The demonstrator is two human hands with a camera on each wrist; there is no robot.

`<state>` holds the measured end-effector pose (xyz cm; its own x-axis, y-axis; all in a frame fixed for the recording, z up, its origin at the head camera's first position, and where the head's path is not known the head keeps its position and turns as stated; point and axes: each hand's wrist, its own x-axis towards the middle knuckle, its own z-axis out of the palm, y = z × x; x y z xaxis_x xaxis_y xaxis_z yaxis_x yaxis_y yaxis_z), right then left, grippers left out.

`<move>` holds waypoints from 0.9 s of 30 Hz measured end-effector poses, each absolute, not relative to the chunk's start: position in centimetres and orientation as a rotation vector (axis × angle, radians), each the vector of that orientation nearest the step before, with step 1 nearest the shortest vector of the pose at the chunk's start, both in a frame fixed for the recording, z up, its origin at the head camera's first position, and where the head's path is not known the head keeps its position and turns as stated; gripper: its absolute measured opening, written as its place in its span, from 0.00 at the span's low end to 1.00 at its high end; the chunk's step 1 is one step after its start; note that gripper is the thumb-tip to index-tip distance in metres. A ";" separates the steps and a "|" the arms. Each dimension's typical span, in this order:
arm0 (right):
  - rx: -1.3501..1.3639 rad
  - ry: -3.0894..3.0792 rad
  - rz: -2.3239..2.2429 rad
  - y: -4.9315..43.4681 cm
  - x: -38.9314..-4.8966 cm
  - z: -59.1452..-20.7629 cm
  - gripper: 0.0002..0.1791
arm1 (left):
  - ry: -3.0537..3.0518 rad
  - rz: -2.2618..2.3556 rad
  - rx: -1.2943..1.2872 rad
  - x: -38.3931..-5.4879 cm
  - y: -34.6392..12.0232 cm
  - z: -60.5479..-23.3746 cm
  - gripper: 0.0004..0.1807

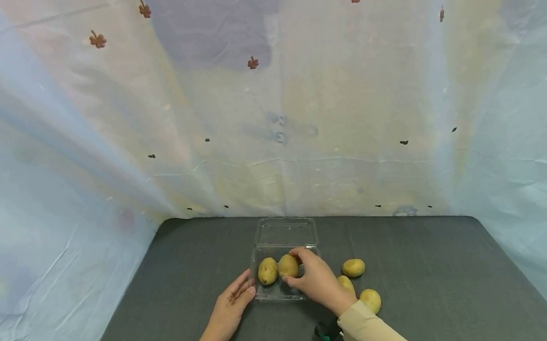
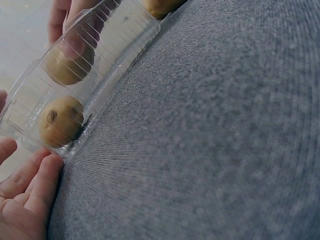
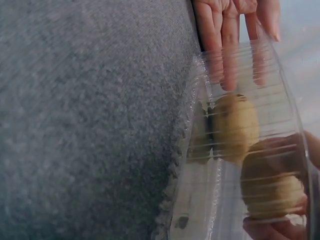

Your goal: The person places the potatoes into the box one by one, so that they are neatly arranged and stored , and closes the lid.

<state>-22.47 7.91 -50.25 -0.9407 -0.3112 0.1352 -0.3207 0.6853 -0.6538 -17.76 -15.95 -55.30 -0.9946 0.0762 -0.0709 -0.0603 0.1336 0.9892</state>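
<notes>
A clear plastic clamshell box (image 1: 279,295) lies on the dark table, its lid (image 1: 286,231) folded back away from me. One yellow potato (image 1: 267,271) rests in the left half of the box. Beside it, my right hand (image 1: 317,278) pinches a second potato (image 1: 288,266) between thumb and fingers, inside the box walls. My left hand (image 1: 233,306) touches the box's left side with its fingers fairly straight. Through the ribbed wall, the left wrist view shows the resting potato (image 2: 61,121) and the held potato (image 2: 69,65) apart from each other.
To the right of the box lie three loose potatoes: one farther back (image 1: 353,267), one partly hidden by my right wrist (image 1: 345,284), and one by the sleeve (image 1: 370,300). A pale patterned sheet (image 1: 326,104) hangs behind and beside the grey-black table (image 1: 429,271).
</notes>
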 end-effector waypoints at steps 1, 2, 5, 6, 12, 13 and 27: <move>0.536 -2.880 1.110 7.8 -22.5 -50.3 0.33 | 2.283 2.000 0.014 -17.8 -16.0 -55.3 0.31; 0.534 -2.887 1.100 7.8 -22.6 -50.3 0.33 | 2.282 1.999 0.015 -17.8 -16.0 -55.3 0.31; 0.516 -2.913 1.065 7.6 -22.7 -50.4 0.33 | 2.271 2.002 0.021 -17.8 -16.0 -55.3 0.31; 0.522 -2.919 1.055 7.5 -22.8 -50.5 0.33 | 2.268 2.004 0.023 -17.8 -16.0 -55.3 0.31; 0.545 -2.979 0.935 7.1 -23.1 -50.3 0.30 | 2.251 2.001 0.036 -17.9 -16.1 -55.2 0.31; 0.545 -2.990 0.908 7.0 -23.1 -50.2 0.30 | 2.252 2.000 0.040 -17.9 -16.1 -55.2 0.31; 0.566 -3.017 0.855 7.1 -23.0 -49.5 0.28 | 2.223 2.007 0.049 -17.7 -16.0 -54.6 0.31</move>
